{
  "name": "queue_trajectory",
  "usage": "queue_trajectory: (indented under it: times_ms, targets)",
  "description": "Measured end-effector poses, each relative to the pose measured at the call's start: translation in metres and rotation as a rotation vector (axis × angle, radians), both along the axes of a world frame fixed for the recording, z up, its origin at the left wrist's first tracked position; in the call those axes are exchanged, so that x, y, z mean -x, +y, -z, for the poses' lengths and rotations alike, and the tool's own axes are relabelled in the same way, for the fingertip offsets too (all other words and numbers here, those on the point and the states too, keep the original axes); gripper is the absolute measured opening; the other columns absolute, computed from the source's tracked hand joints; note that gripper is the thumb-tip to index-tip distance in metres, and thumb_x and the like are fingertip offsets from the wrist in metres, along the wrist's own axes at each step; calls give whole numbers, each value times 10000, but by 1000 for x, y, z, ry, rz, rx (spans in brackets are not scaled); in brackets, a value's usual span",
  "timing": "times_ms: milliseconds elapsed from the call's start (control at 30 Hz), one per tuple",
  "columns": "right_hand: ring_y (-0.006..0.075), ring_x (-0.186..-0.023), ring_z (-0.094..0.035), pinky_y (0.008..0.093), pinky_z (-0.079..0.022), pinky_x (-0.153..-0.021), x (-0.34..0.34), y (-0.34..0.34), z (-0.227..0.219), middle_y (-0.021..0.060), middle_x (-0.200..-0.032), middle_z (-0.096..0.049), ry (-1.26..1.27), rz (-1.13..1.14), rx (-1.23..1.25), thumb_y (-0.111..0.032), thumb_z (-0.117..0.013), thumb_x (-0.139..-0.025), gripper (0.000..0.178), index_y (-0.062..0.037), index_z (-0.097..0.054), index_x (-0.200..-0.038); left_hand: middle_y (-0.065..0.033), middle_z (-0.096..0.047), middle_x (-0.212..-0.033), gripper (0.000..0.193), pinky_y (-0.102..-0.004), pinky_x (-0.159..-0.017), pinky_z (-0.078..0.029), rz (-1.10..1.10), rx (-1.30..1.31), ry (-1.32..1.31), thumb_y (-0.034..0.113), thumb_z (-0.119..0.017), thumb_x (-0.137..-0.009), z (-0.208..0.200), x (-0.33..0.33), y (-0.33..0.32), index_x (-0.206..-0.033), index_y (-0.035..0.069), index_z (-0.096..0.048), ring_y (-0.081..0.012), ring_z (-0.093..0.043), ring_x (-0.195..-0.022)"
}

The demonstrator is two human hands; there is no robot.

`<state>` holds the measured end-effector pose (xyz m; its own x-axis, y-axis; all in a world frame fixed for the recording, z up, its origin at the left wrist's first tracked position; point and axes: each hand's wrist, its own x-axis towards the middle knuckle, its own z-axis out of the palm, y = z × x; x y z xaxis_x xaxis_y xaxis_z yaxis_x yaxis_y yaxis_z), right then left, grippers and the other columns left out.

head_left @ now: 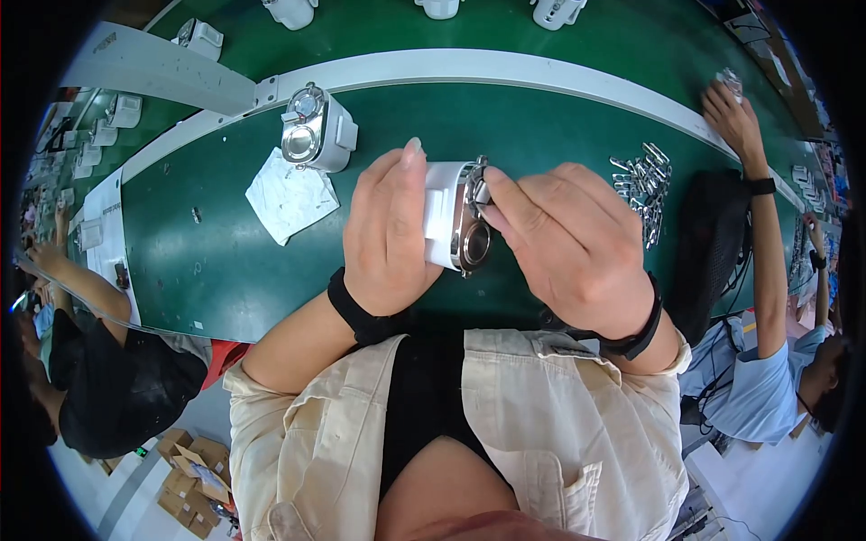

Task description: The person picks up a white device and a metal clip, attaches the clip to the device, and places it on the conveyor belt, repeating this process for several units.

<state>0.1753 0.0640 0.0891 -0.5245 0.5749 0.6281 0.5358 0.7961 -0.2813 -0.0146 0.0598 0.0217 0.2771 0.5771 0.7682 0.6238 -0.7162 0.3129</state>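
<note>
My left hand [386, 233] is wrapped round a white housing [439, 203] with a shiny metal end face, holding it on its side above the green table. Two round parts sit on that face, and the lower one shows a dark disc. At the upper one, my right hand [577, 236] pinches a small metal clasp [481, 191] between thumb and fingertips, against the housing. The fingers partly hide the clasp. A similar white housing [336, 135] stands to the left, its metal face showing, on the edge of a crumpled white sheet [290, 197].
Several metal clasps [645, 185] lie heaped on the right, beside a black bag-like object [713, 239]. A white rail [451, 65] crosses behind, with more white housings [440, 7] beyond. Co-workers sit on both sides; one hand [732, 115] reaches in at the far right.
</note>
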Motion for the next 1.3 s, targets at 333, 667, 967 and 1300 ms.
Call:
queue_trajectory:
  times_ms: [333, 667, 967, 1300]
  targets:
    - [250, -608, -581, 329, -473, -532, -1, 1, 4, 113, -764, -601, 16, 7, -41, 10, -757, -638, 342, 81, -665, -960, -218, -581, -1076, 809, -418, -687, -523, -11, -20, 32, 116, -752, -752, -1, -2, 1, -1399, -74, -305, -367, -600, -846]
    - [250, -706, -580, 345, -479, -608, -3, -9, -8, 126, -882, -613, -277, 79, 79, -82, -715, -691, 388, 69, -657, -1044, -200, -597, -1052, 866, -387, -669, -537, -27, 32, 54, 97, -783, -701, 2, -6, 3, -1412, -64, -315, -350, -614, -847]
    - [212, -1036, -591, 314, -467, -898, 3, 2, 12, 128, -1166, -605, 596, -151, 960, -159, -569, -946, 361, 38, -574, -1249, -165, -629, -1070, 924, -372, -786, -514, 118, 445, -378, 94, -814, -694, -3, -11, -16, -1444, -25, -290, -305, -631, -925]
    - [211, -1197, -533, 326, -439, -992, 15, -8, 22, 137, -1326, -538, 958, -426, 1431, -201, -479, -1004, 446, 33, -431, -1381, -163, -599, -1161, 1009, -322, -851, -508, 160, 440, -219, 49, -818, -684, -3, -3, -18, -1481, 2, -200, -239, -640, -1001]
